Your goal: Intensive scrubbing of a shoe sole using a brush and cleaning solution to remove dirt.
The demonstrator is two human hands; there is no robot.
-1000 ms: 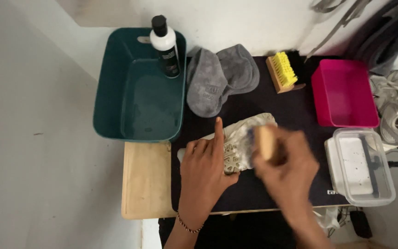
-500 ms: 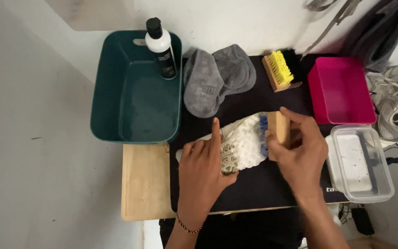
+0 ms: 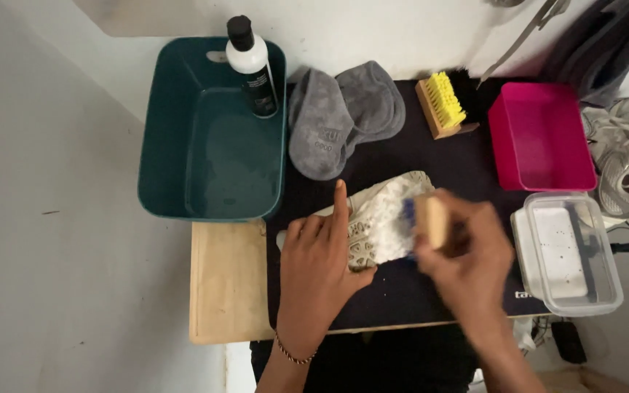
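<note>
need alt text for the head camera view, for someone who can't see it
Seen from above, a left hand presses a foam-covered shoe sole onto a black mat while the right hand holds a wooden brush against it. Behind them are a teal tub, a bottle, grey cloths, a yellow brush and a pink bin.

One head-worn camera looked steeply down from above. It sat fairly close over the black mat point(image 3: 431, 167) and wooden table point(image 3: 227, 284).
</note>
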